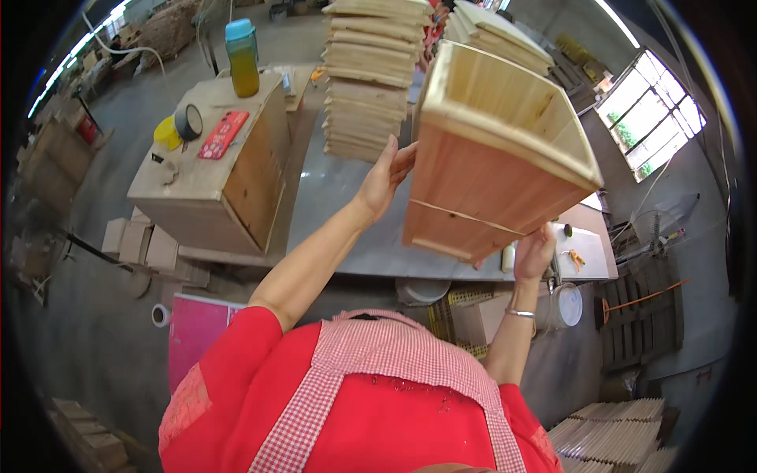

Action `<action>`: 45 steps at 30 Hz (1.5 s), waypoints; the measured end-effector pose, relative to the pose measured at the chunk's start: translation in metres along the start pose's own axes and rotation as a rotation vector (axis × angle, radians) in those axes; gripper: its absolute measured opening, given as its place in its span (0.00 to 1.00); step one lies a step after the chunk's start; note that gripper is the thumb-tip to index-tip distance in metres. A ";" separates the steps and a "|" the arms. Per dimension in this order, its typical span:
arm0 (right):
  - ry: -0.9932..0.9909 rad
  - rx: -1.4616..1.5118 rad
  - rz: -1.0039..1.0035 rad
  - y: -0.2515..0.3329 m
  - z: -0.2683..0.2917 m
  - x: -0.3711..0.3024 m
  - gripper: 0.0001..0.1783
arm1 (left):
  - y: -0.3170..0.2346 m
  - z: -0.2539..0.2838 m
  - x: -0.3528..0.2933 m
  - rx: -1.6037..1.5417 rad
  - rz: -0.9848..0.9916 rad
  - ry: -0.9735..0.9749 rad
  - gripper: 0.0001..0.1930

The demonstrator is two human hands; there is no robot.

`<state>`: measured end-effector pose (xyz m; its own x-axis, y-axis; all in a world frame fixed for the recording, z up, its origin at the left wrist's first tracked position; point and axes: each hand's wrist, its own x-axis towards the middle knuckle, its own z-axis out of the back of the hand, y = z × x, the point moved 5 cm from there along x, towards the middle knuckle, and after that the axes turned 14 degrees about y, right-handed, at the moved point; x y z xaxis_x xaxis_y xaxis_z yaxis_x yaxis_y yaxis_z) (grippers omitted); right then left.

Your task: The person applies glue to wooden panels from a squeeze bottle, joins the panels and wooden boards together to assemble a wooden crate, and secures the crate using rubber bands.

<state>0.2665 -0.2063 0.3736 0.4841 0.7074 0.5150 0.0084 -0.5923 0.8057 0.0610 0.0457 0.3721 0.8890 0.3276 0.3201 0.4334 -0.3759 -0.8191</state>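
I hold an open wooden box point(489, 158) up in front of me, tilted so its hollow inside faces up and away. My left hand point(386, 175) presses flat against its left side, fingers spread along the wall. My right hand point(535, 252) grips the lower right corner from underneath. The box hangs above a grey metal table point(331, 197).
A tall stack of wooden boards point(367, 79) stands on the table behind the box. To the left a wooden crate point(209, 173) carries a bottle point(243, 57), tape rolls point(180, 126) and a red flat case point(224, 134). Board piles point(615, 433) lie lower right; a pink panel point(195, 327) sits on the floor.
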 end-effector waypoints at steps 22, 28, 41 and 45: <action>-0.262 0.206 -0.422 -0.159 0.039 -0.042 0.27 | 0.097 0.067 -0.085 0.041 0.099 -0.395 0.30; -0.556 -0.921 -0.017 -0.024 0.022 -0.010 0.16 | 0.016 0.051 -0.068 0.315 0.100 -0.510 0.21; 0.895 -1.089 -0.007 -0.037 -0.237 0.075 0.16 | -0.021 0.060 -0.021 0.076 0.254 -0.437 0.07; 0.880 -1.076 0.027 -0.041 -0.233 0.076 0.16 | -0.024 0.066 -0.024 -0.101 0.178 -0.528 0.04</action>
<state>0.0986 -0.0383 0.4476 -0.2334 0.9465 0.2227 -0.8572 -0.3085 0.4125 0.0198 0.1042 0.3524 0.7659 0.6313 -0.1218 0.3186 -0.5372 -0.7810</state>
